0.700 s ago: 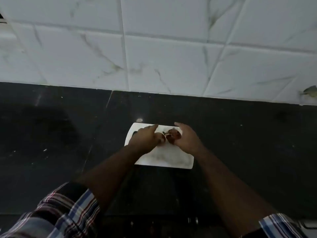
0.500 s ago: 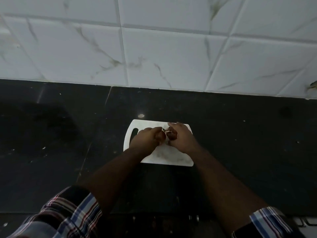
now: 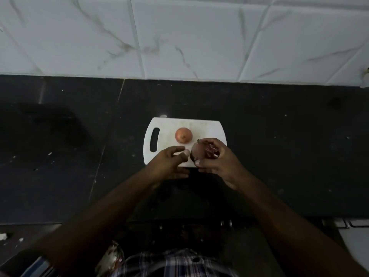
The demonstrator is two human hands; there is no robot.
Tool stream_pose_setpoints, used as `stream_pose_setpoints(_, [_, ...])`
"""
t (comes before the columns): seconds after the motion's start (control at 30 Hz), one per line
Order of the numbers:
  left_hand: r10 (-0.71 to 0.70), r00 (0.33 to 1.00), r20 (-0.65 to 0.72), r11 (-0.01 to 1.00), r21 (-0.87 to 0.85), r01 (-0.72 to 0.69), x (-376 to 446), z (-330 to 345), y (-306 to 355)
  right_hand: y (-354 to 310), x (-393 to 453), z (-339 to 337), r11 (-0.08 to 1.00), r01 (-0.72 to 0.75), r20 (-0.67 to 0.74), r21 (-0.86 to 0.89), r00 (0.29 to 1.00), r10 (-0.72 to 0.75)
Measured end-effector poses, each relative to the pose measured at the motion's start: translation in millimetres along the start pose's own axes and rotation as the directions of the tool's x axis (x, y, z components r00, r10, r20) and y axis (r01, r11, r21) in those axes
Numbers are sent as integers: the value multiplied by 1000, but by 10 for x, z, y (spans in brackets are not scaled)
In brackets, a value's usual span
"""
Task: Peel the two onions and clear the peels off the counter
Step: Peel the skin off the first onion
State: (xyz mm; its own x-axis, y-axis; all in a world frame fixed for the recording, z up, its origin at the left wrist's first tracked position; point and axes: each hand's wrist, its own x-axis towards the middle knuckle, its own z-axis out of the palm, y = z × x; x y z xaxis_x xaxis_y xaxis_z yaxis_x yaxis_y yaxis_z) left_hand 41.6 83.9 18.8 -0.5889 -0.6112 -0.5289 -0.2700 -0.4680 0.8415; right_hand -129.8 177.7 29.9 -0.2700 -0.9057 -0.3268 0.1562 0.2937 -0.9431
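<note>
A white cutting board [image 3: 207, 129] with a handle slot lies on the black counter [image 3: 289, 156]. An orange-brown onion [image 3: 183, 134] sits on the board near its middle, in its skin. My right hand [image 3: 216, 158] grips a second, reddish onion [image 3: 197, 151] over the board's near edge, with loose dark peel [image 3: 209, 150] hanging under the fingers. Just left of that onion is my left hand [image 3: 169, 161], thumb and fingertips loosely curled and close together, holding nothing I can see.
White marble-look wall tiles [image 3: 179, 37] rise behind the counter. Small pale specks dot the counter at the left [image 3: 50, 153]. The counter's front edge runs below my forearms, with a white object at the lower right [image 3: 355, 236].
The hands have come apart and moved toward me. The onion on the board, hidden behind them before, now shows. The camera has tilted down.
</note>
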Motion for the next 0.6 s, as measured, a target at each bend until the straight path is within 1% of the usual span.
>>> stream_pose_setpoints(0.03, [-47, 996, 71, 992, -113, 55, -68, 10, -63, 33, -62, 61, 998, -17, 25, 65, 1000, 15])
stream_pose_setpoints(0.07, [-60, 991, 122, 977, -197, 83, -118, 13, -119, 63, -112, 121, 993, -27, 49, 112, 999, 22])
stream_pose_setpoints(0.13, [-48, 987, 153, 952, -293, 92, -195, 5, -202, 102, -196, 227, 991, -45, 61, 129, 997, 37])
stream_pose_setpoints(0.27, [-12, 996, 88, 934, -354, 43, -281, -66, -301, 143, -258, 314, 1000, -18, 18, -1, 1000, 18])
stream_pose_setpoints(0.37, [18, 999, 27, 928, -372, -7, -333, -103, -335, 173, -264, 332, 988, 66, -32, -137, 997, -71])
stream_pose_setpoints(0.43, [29, 1000, 2, 923, -384, -26, -363, -111, -351, 197, -276, 358, 984, 107, -36, -142, 993, -113])
stream_pose_setpoints(0.53, [51, 999, 15, 908, -418, -40, -385, -118, -403, 248, -287, 391, 990, 111, -45, -82, 992, -115])
stream_pose_setpoints(0.6, [71, 997, 10, 907, -416, -61, -401, -97, -412, 281, -288, 406, 989, 128, -51, -80, 990, -132])
